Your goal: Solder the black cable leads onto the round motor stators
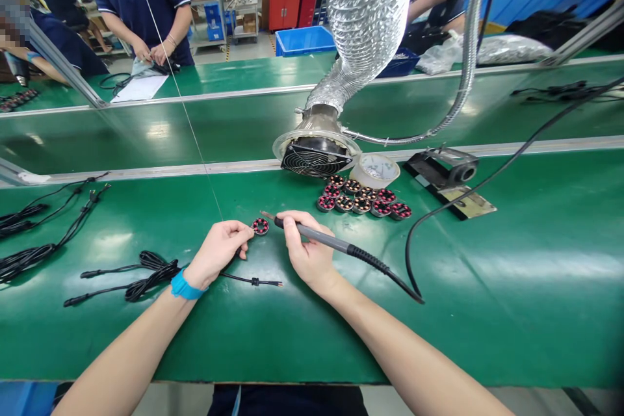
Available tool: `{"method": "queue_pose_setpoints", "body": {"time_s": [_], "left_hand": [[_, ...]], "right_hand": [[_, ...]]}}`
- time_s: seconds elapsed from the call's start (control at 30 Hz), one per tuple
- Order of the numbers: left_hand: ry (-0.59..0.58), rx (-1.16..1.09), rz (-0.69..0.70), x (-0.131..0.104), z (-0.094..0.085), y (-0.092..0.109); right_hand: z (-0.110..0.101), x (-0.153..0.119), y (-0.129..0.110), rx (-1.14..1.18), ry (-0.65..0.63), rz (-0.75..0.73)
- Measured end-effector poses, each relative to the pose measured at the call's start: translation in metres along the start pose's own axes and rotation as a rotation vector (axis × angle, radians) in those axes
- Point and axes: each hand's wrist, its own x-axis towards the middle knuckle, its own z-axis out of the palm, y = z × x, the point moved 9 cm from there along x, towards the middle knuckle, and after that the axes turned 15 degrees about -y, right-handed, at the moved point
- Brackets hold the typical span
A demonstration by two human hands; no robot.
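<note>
My right hand (312, 250) is wrapped round a grey soldering iron (324, 238), its tip pointing left, just above and right of a small motor stator (260, 227). The stator is a black ring with red coils. My left hand (221, 247), with a blue wristband (185, 285), is closed, thumb and index finger pinching the stator's left edge. A thin solder wire (195, 136) hangs down to this hand. Beneath it runs a black cable (238, 278) with bare ends at right; the remaining fingers partly hide it.
Several more stators (361, 205) stand by a round white tub (374, 172) under a fume extractor (318, 156). A soldering iron stand (451, 175) is at right; the iron's cord (487, 179) crosses there. Coiled black cables (29, 263) lie left. Co-workers stand beyond the bench divider (234, 127).
</note>
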Motion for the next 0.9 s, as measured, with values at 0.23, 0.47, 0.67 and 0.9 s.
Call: {"method": "queue_pose_setpoints", "body": {"time_s": [0.23, 0.47, 0.67, 0.9], "left_hand": [[-0.005, 0.007, 0.001, 0.001, 0.001, 0.001], [-0.007, -0.001, -0.002, 0.001, 0.001, -0.001], [0.002, -0.003, 0.004, 0.001, 0.001, 0.001], [-0.013, 0.008, 0.027, 0.002, 0.002, 0.002]], "right_hand": [[0.005, 0.002, 0.001, -0.01, -0.043, 0.015], [0.012, 0.003, 0.009, -0.016, -0.089, 0.04], [0.031, 0.006, 0.015, -0.002, -0.243, 0.009], [0.058, 0.002, 0.024, 0.089, -0.436, -0.04]]}}
